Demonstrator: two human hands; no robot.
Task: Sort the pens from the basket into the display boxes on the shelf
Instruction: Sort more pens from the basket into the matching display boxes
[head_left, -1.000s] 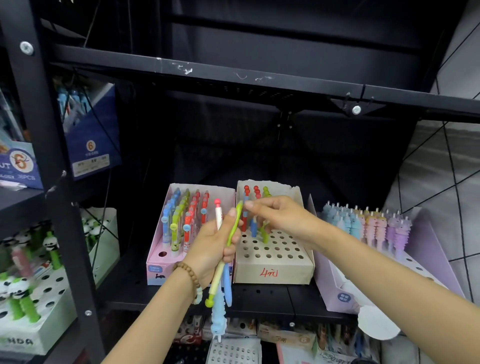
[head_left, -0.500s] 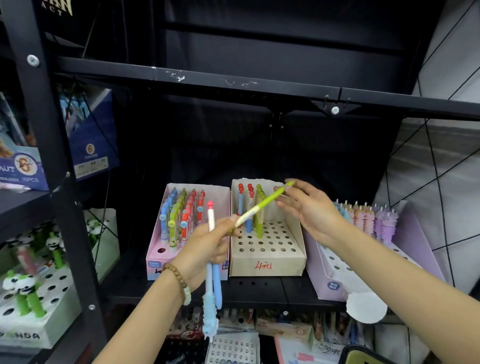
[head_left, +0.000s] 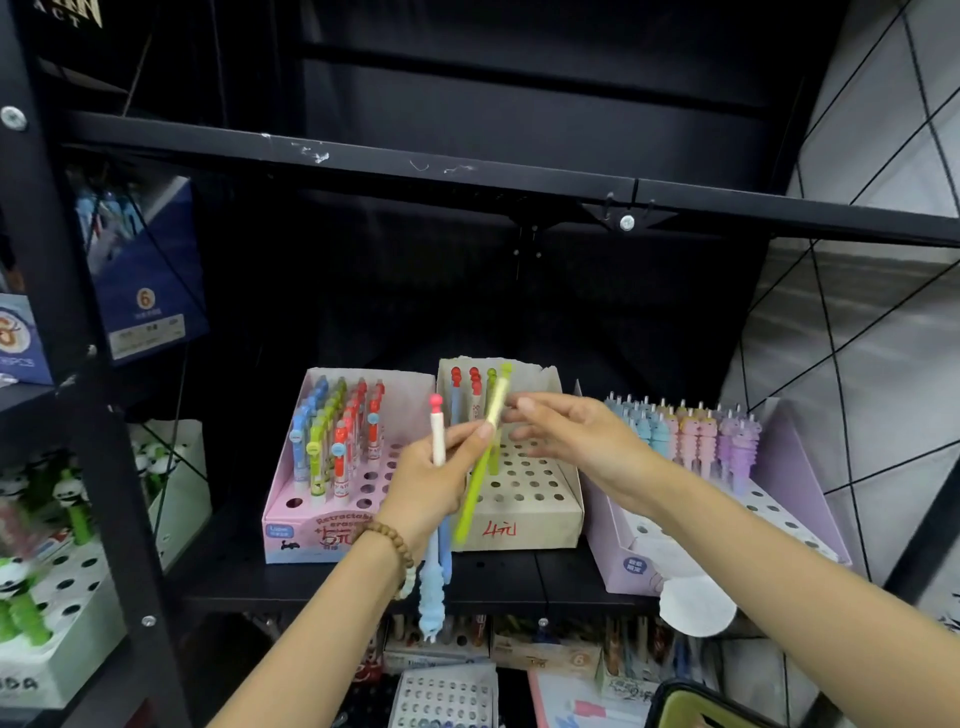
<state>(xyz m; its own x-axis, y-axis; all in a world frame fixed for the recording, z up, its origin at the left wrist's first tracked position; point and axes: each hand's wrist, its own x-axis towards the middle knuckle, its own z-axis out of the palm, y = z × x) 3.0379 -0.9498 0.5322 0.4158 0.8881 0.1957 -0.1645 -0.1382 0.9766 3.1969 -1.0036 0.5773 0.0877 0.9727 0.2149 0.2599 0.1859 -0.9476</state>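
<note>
black metal shelf (head_left: 509, 574) | yellow-green pen (head_left: 475, 486) gripped with other pens (head_left: 438, 441) by left hand (head_left: 426, 488) | right hand (head_left: 576, 441) relaxed, empty | next judged: pen pinched, slotted into beige holed box (head_left: 545, 525)

hands (head_left: 431, 483) (head_left: 576, 441): 2 | middle-shelf boxes (head_left: 311, 540) (head_left: 524, 530) (head_left: 623, 571): 3 | held pens (head_left: 438, 436) (head_left: 475, 488) (head_left: 445, 556) (head_left: 431, 597): 4

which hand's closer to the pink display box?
Left. The left hand, gripping pens, overlaps the right edge of the pink display box; the right hand hovers open in front of the beige box beside it.
</note>
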